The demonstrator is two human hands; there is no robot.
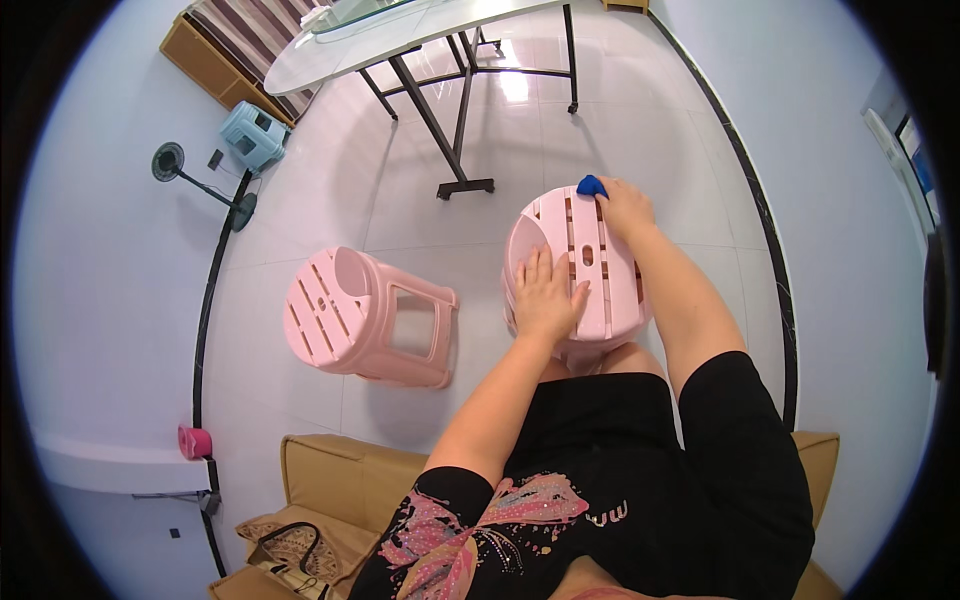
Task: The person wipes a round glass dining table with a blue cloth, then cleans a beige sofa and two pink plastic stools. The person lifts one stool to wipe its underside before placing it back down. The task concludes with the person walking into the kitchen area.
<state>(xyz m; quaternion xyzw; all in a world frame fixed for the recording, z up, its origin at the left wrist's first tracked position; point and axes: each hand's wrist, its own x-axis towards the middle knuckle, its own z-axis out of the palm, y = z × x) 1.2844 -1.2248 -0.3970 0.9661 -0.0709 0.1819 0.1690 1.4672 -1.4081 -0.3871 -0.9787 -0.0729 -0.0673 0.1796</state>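
Note:
A pink plastic stool [611, 300] with a slatted seat stands upright in front of my knees. My left hand [546, 296] lies flat on the left part of its seat, fingers apart, holding nothing. At the far edge of the same seat, my right hand [626, 208] grips a bunched blue cloth [592, 186], which touches the slats. To the left stands a second pink plastic stool [322, 311] of the same kind, with neither hand on it.
A table [450, 22] on a black wheeled frame [466, 184] stands ahead. Along the left wall are light blue stools [255, 135], a black standing fan [202, 186] and a pink bucket [195, 442]. Behind, a tan sofa [352, 469] holds a patterned handbag [307, 544].

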